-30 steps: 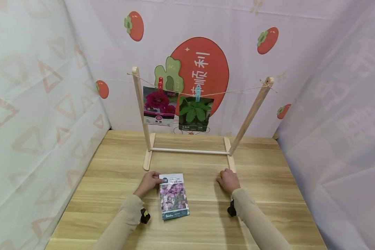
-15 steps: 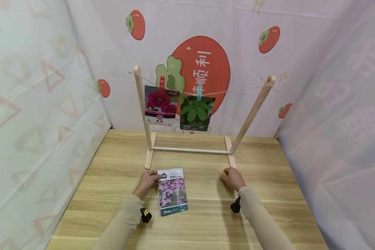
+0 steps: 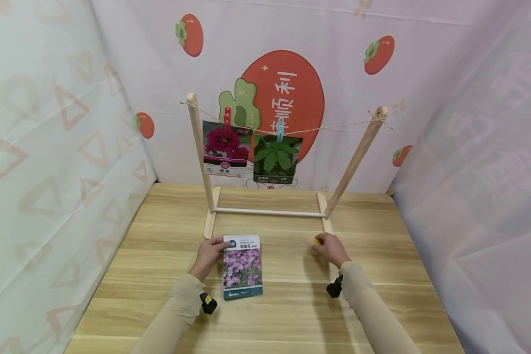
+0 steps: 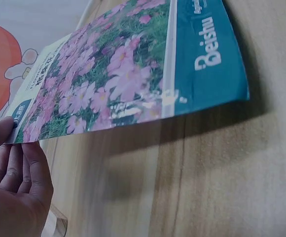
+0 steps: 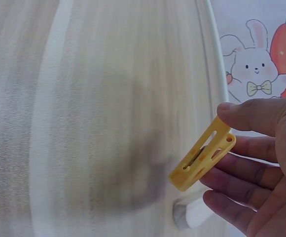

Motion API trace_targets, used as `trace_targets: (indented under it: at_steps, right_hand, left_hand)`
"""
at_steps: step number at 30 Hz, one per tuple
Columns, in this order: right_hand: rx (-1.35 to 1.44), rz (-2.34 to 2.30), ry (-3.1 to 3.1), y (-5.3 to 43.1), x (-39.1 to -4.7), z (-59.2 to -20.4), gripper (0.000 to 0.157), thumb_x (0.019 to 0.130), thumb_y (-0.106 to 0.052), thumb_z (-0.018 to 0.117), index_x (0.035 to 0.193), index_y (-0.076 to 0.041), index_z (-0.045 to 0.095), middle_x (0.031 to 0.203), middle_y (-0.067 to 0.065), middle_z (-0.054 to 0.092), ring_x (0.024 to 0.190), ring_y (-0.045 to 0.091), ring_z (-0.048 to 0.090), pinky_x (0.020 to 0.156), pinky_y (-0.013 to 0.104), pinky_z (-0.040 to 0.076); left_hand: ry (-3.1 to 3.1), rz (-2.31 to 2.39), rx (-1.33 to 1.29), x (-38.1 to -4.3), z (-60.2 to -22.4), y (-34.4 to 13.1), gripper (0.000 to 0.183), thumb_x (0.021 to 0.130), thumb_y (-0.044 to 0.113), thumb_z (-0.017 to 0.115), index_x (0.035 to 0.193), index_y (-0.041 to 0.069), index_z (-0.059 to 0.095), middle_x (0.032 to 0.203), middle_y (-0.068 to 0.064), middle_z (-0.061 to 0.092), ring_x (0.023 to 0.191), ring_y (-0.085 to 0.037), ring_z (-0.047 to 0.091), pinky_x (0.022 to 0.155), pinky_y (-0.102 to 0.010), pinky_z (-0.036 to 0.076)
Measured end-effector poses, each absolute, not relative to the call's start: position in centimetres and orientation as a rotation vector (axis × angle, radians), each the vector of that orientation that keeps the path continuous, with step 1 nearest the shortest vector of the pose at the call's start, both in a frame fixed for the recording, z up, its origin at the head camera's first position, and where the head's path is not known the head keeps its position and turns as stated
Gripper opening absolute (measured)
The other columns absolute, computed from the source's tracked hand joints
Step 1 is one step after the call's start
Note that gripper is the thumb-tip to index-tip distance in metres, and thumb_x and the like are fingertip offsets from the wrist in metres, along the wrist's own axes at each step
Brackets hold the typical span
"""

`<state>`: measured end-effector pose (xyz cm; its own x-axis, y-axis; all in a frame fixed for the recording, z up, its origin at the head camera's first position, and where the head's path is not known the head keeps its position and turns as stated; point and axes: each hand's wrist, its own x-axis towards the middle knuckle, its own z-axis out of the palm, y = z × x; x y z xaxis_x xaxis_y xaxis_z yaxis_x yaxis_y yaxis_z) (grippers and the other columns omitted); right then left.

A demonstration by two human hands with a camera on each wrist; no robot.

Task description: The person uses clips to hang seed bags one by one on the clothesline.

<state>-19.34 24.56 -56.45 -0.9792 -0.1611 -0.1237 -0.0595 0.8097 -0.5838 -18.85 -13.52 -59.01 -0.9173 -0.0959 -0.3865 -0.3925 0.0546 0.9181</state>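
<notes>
My left hand [image 3: 209, 256] pinches the upper left corner of a seed packet [image 3: 243, 268] printed with pink flowers. In the left wrist view the packet [image 4: 113, 74] is tilted above the table, thumb on its front and fingers behind. My right hand [image 3: 333, 250] holds a yellow clothespin [image 5: 202, 155] between thumb and fingers, its tip pointing away from the palm. From the twine [image 3: 340, 127] of a wooden rack hang two other seed packets: a magenta-flower one [image 3: 226, 147] under a red clothespin [image 3: 227, 118], and a green-leaf one [image 3: 276, 160] under a light blue clothespin [image 3: 280, 129].
The wooden rack's right post [image 3: 356, 160] and left post [image 3: 201, 152] stand at the back of the table [image 3: 287, 314], joined low down by a white rod [image 3: 270, 212]. Behind them hangs a cloth backdrop [image 3: 345, 24] with printed red fruits.
The pink-flower packet has risen slightly and turned straighter in my left hand. My right hand has lifted a little and shifted right with the yellow clothespin.
</notes>
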Motion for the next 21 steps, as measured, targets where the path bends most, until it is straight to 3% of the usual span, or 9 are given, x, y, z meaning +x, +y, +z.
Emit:
trace_targets:
  at_steps: [5,13,21]
  right_hand:
    - [-0.123,-0.934,2.822,24.7,-19.4,-55.4,0.036,0.088,-0.013,0.07,0.116,0.008,0.065,0.098,0.017,0.067,0.086,0.024,0.06,0.08,0.044,0.052]
    - [-0.185,-1.005,2.835,24.7,-19.5,-54.0,0.036,0.087,-0.011,0.07,0.116,0.01,0.064,0.103,0.023,0.068,0.096,0.032,0.064,0.085,0.05,0.052]
    - [-0.149,-1.062,2.794,24.9,-19.7,-52.8,0.037,0.089,-0.011,0.068,0.119,0.01,0.062,0.108,0.024,0.068,0.096,0.034,0.066,0.077,0.042,0.057]
  left_hand:
    - [2.132,1.942,-0.529,-19.2,-58.4,-13.4,0.035,0.091,0.013,0.068,0.118,-0.008,0.063,0.106,-0.019,0.07,0.078,-0.011,0.065,0.07,-0.024,0.055]
    - [2.124,1.968,-0.525,-19.5,-57.0,-13.2,0.037,0.092,0.015,0.068,0.121,-0.007,0.062,0.108,-0.018,0.07,0.08,-0.012,0.066,0.075,-0.027,0.057]
    - [2.112,2.021,-0.518,-19.5,-56.0,-13.0,0.035,0.092,0.013,0.068,0.119,-0.008,0.063,0.105,-0.017,0.071,0.078,-0.01,0.065,0.073,-0.024,0.056]
